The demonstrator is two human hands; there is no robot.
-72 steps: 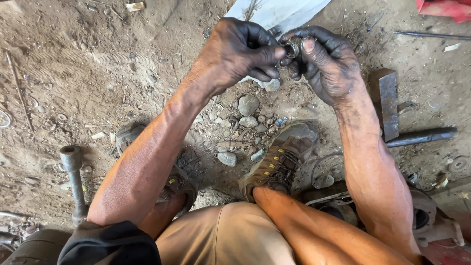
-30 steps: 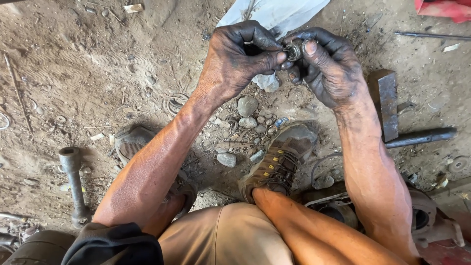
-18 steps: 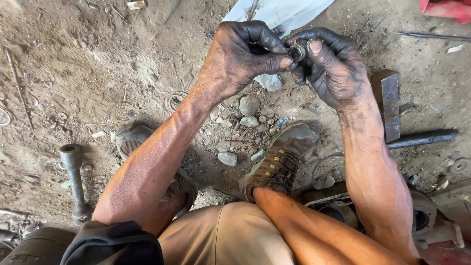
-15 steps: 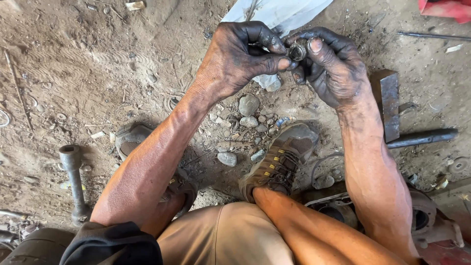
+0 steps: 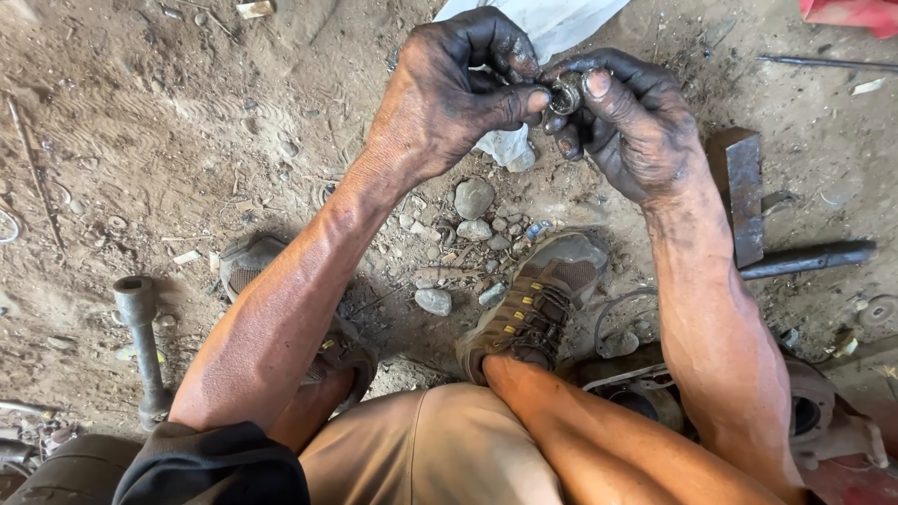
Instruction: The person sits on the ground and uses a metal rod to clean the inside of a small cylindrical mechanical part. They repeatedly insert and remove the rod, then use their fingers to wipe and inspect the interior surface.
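your left hand [image 5: 440,98] and your right hand [image 5: 631,122] meet above the brown shoe [image 5: 535,299], both black with grease. between them sits a small round metal part [image 5: 566,93], ring-shaped and grimy, with a pale glint on its face. your left hand is curled closed, its thumb tip pressed against the near side of the part, fingers folded over the top. your right hand is closed around the other side, the thumb lying across the top of the part and the other fingers wrapped under it. so both hands grip the same piece, pinched from opposite sides, held in the air and not touching the ground.

behind your hands, farther from the shoe, a white plastic sheet [image 5: 547,28] lies on the dirt. a scatter of grey stones [image 5: 472,201] lies just beyond the toe of the shoe, directly below your hands. to the right of the shoe a flat rusty metal bar [image 5: 744,192] lies beside a dark round rod [image 5: 809,257]. well to the left of the shoe a short steel pipe [image 5: 140,341] rests on the soil. near the shoe's heel, at the lower right, sits a worn machine housing [image 5: 823,416], partly hidden by your right forearm.
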